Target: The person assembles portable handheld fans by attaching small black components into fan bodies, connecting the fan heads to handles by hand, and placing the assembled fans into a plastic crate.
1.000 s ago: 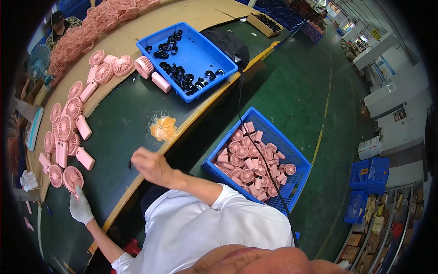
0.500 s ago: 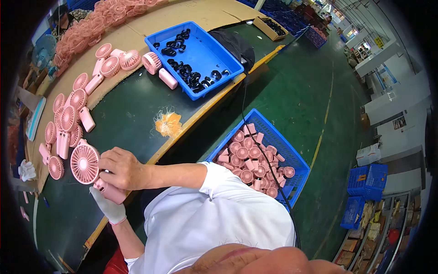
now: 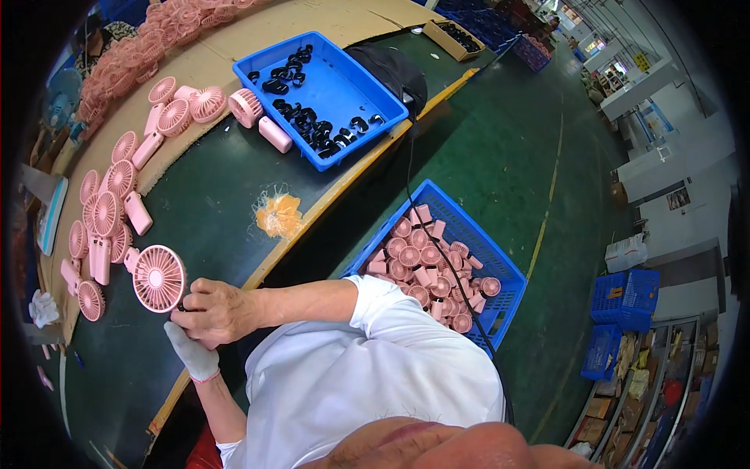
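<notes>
A pink handheld fan is held above the green tabletop, its round grille facing up toward me. My right hand, bare, has its fingers curled at the fan's neck, where a small dark part shows. From below, my left hand in a white glove grips the fan's handle, which the two hands mostly hide. Just beyond lies a loose group of similar pink fans, some with their handles toward me.
A blue tray of black clip-like parts stands at the far table edge. A blue basket on the floor holds many pink fans. A dark cable hangs beside it. Orange material lies on the tabletop.
The held fan has moved slightly right and turned, so its handle, visible before, is now mostly behind my right hand. My right hand has shifted downward along it. The whole view has shifted a little.
</notes>
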### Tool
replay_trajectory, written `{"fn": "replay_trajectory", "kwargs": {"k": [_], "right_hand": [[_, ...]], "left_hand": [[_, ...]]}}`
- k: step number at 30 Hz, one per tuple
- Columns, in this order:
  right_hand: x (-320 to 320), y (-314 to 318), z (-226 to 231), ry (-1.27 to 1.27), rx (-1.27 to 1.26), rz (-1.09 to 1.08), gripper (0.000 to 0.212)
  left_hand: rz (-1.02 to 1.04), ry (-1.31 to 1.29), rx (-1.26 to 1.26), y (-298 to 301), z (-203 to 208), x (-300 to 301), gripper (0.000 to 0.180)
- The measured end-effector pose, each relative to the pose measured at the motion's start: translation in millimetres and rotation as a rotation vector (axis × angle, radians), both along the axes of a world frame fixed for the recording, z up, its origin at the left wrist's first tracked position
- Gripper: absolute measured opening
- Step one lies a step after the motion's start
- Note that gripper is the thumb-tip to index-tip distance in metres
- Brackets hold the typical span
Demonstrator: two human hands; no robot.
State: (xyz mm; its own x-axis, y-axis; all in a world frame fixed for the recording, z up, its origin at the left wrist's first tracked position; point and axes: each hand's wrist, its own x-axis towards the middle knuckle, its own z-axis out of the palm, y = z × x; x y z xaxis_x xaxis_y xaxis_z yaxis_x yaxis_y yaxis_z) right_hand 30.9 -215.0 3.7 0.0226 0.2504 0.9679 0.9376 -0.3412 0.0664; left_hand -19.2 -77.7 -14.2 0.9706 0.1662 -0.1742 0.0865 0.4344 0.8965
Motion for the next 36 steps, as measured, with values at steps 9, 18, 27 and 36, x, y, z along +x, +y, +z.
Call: {"fn": "replay_trajectory", "kwargs": {"k": [9, 18, 27, 36], "right_hand": [[-26, -30, -11, 0.454, 0.252, -0.115, 0.017], [-22, -13, -42, 1.143, 0.406, 0.263, 0.031], [-36, -42, -20, 1.625, 0.674, 0.429, 0.031], [33, -65, -6, 1.498, 0.668, 0.531, 0.035]], "left_hand": [[0.018, 0.019, 0.205, -1, 7, 12, 0.020], [-0.126, -0.180, 0.503, -19, -2, 10, 0.027], [-0.410, 0.061, 0.109, -52, -6, 2, 0.049], [-0.337, -0.525, 0.811, -28, 4, 37, 0.046]]}}
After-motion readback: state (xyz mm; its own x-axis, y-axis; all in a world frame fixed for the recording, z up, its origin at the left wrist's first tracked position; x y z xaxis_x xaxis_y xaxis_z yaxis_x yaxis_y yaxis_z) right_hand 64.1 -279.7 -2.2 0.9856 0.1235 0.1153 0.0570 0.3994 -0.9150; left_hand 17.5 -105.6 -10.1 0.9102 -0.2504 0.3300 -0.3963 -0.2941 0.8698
